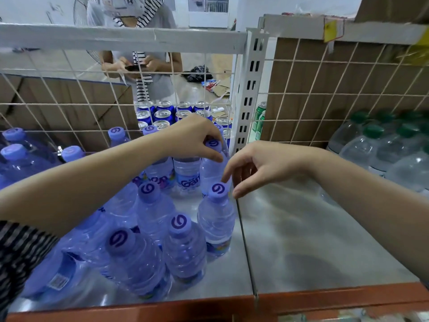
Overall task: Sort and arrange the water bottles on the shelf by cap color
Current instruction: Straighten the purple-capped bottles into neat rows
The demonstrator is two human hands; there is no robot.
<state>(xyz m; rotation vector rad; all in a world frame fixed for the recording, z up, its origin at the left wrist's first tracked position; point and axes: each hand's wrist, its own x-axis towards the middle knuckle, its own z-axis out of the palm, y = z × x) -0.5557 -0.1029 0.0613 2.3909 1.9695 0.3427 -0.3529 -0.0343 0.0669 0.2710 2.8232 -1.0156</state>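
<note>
Several purple-capped water bottles point(154, 210) stand grouped on the left half of the grey shelf point(301, 240). My left hand point(192, 138) reaches over them and pinches the cap of a purple-capped bottle at the back point(212, 168). My right hand point(257, 166) hovers with loosely curled fingers beside another purple-capped bottle point(217, 217), one fingertip right at its cap, holding nothing. Several green-capped bottles point(376, 145) stand at the far right of the shelf.
A white wire grid point(76, 98) backs the shelf, with a slotted upright post point(249, 89) in the middle. Behind it sit blue cans point(164, 112), cardboard boxes point(325, 84), and a person holding a phone point(139, 66). The shelf's front edge is red-brown point(325, 296).
</note>
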